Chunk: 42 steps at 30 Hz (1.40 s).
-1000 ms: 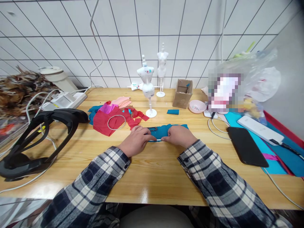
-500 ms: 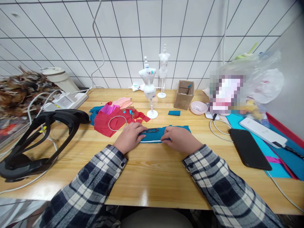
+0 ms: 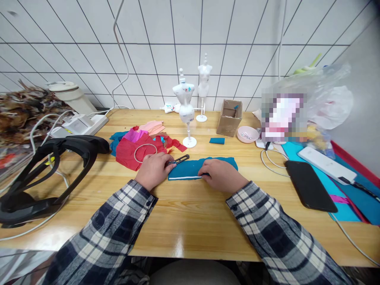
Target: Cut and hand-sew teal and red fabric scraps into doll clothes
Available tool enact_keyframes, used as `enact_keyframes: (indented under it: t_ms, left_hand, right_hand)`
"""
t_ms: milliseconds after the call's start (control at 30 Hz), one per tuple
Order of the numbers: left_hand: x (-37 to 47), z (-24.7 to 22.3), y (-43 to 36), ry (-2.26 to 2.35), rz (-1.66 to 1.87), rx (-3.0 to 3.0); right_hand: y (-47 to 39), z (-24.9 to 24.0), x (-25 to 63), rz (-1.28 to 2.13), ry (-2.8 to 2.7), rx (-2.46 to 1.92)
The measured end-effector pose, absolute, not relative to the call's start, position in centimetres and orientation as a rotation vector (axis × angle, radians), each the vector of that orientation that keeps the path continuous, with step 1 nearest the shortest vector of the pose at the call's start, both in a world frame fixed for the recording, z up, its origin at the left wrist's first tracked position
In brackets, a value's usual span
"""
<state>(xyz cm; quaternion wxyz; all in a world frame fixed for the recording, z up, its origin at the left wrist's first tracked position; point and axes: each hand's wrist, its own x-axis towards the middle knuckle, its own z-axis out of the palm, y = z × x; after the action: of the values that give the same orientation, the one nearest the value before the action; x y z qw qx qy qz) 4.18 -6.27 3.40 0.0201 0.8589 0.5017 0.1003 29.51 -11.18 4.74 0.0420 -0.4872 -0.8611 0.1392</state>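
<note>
A folded piece of teal crepe paper (image 3: 187, 169) lies flat on the table before me, with a thin white strip (image 3: 184, 178) along its near edge. At its left end, my left hand (image 3: 154, 168) has thumb and fingers closed on a slim dark slotted tool (image 3: 181, 159), whose far end points up and right; its kind is unclear. My right hand (image 3: 224, 174) rests on the paper's right part, fingers curled and pinched at the point where the visible white strip ends. What lies under those fingertips is hidden.
Red, pink and teal crepe scraps (image 3: 127, 152) with a ring (image 3: 145, 153) lie left. Behind stand two small white dress forms (image 3: 186, 107), a cardboard box (image 3: 229, 120) and a pink bowl (image 3: 247, 134). A black headset frame (image 3: 89, 170) sits left; a phone (image 3: 310, 186) and cables lie right.
My left hand has moved left and slightly toward me, drawing the dark tool left and turning it at an angle, uncovering the paper's left end. My right hand has barely moved.
</note>
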Motion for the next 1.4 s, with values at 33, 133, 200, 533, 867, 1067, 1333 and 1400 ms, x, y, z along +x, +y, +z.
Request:
enact_keyframes:
  t_ms: [33, 133, 200, 533, 867, 1067, 1333, 1400]
  left_hand:
    - [4.1, 3.5, -6.2, 1.554, 0.299, 2.682]
    - [3.9, 3.7, -6.1, 1.611, 0.255, 2.753]
    - [3.7, 4.0, -6.1, 1.675, 0.278, 2.776]
    - [4.5, 5.0, -7.2, 1.261, 0.413, 2.991]
    - [4.6, 4.0, -6.7, 1.261, 0.227, 2.813]
    - [4.5, 3.6, -6.6, 1.253, 0.278, 2.736]
    - [2.7, 3.5, -5.0, 1.564, 0.552, 2.627]
    - [2.0, 3.1, -4.5, 1.708, 0.545, 2.609]
  right_hand:
    - [-11.2, 4.7, 29.5, 0.422, -2.628, -1.481]
    - [-11.2, 4.6, 29.3, 0.439, -2.623, -1.419]
    - [-11.3, 4.5, 29.2, 0.456, -2.622, -1.394]
    - [-11.7, 4.3, 28.1, 0.432, -2.610, -1.266]
    - [-11.4, 4.3, 29.1, 0.270, -2.487, -1.724]
    - [-11.2, 4.0, 29.7, 0.427, -2.425, -1.733]
    - [-10.7, 4.5, 30.7, 0.429, -2.350, -1.601]
    - [-10.7, 4.8, 30.5, 0.373, -2.274, -1.597]
